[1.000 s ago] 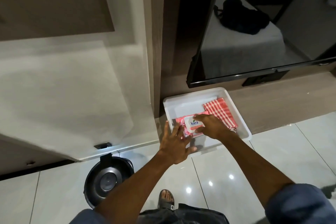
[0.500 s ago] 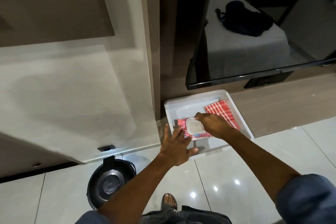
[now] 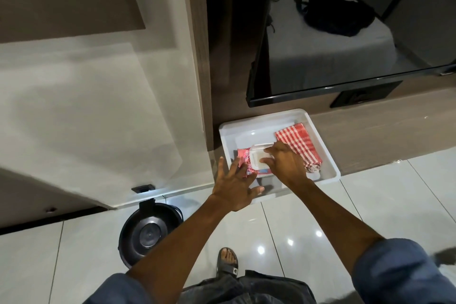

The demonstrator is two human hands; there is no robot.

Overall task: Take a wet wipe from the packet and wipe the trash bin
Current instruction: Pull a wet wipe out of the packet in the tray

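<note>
A pink wet wipe packet (image 3: 244,158) lies in a white tray (image 3: 328,153) on the floor. Its white flip lid (image 3: 259,158) stands open. My left hand (image 3: 234,185) presses flat on the packet's left end with fingers spread. My right hand (image 3: 283,163) rests over the packet's opening, fingertips on the lid's edge; I cannot tell whether a wipe is pinched. The black round trash bin (image 3: 148,232) stands on the floor to the lower left, apart from both hands.
A red-and-white checked cloth (image 3: 298,143) lies in the tray's right half. A white wall panel (image 3: 86,106) rises at left, a dark glossy screen (image 3: 345,44) hangs above the tray. My sandalled foot (image 3: 227,263) stands on glossy floor tiles (image 3: 394,205).
The packet's lid has been flipped open by my right hand, whose fingers now spread over the opening. My left hand stays pressed on the packet's left end.
</note>
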